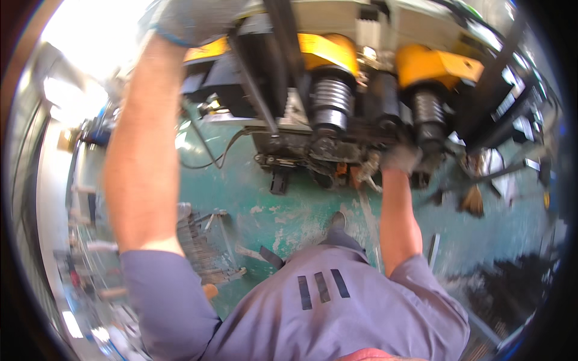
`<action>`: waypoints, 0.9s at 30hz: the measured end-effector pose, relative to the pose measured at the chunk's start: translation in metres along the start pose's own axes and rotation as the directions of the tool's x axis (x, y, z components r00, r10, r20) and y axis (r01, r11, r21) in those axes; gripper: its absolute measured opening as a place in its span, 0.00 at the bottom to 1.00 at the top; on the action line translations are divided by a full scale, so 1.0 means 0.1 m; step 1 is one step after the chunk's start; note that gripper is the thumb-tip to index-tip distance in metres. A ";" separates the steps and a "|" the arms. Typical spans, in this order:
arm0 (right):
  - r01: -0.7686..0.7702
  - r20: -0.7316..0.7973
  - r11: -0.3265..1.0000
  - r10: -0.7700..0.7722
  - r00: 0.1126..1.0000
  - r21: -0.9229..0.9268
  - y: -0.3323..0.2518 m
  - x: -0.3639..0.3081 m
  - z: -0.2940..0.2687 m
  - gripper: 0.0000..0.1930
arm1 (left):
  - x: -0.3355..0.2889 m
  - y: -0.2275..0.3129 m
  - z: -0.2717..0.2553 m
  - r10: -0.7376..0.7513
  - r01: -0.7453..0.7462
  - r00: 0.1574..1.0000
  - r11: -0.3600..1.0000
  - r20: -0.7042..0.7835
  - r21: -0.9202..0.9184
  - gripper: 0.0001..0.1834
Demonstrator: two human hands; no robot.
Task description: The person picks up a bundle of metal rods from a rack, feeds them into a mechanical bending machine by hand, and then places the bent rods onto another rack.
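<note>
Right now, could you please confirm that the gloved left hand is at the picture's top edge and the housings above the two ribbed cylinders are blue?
Not quite: in the head view, the housings above the ribbed cylinders are yellow, not blue. The gloved left hand is at the top edge.

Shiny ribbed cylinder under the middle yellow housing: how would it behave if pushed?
The ribbed cylinder would probably feel stiff: its bright, even rings look like metal. That same metallic look suggests it's heavy for its size. Rolling or tipping seems unlikely, since it sits in line beneath the yellow housing, apparently joined to the machine.
</note>
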State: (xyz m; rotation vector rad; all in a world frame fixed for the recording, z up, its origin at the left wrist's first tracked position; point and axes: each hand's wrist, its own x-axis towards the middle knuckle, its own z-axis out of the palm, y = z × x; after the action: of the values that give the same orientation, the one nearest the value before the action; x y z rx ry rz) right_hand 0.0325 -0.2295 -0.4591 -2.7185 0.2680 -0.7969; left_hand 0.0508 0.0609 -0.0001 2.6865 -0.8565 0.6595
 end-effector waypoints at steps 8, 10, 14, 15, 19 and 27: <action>-0.265 0.279 -0.085 0.284 0.917 0.960 -0.31 -0.83 -1.02 0.15 | -1.97 0.27 -0.40 0.115 -0.008 0.929 0.956 -0.351 0.293 0.03; -0.162 0.053 0.422 0.258 0.965 0.892 -0.56 -0.84 -0.97 0.15 | -2.76 0.52 -0.56 -0.539 0.151 0.747 0.708 -0.390 -0.690 0.03; -0.257 0.273 0.193 -0.061 0.960 0.947 -1.30 -1.32 -1.05 0.20 | -4.36 0.99 -0.89 -0.845 0.187 0.325 0.497 -0.424 -0.848 0.05; -0.366 0.366 0.020 -0.105 0.925 0.930 -1.57 -1.42 -1.13 0.21 | -4.81 1.18 -0.98 -0.869 0.200 0.231 0.483 -0.438 -0.852 0.05; -0.396 0.413 0.118 -0.313 0.856 0.911 -2.79 -2.19 -1.30 0.20 | -6.27 2.17 -1.14 -0.795 0.095 -0.161 0.578 -0.585 -0.811 0.12; -0.564 0.312 0.044 -0.867 0.389 0.824 -4.41 -3.81 -1.87 0.16 | -7.19 4.29 -1.25 -0.249 0.416 -0.718 0.594 -0.650 -0.688 0.10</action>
State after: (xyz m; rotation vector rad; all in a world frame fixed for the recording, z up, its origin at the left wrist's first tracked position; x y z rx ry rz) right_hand -0.3450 0.2399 -0.3519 -1.1623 -0.8085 0.6203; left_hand -0.7696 0.1126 -0.2026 0.7731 1.0784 2.0630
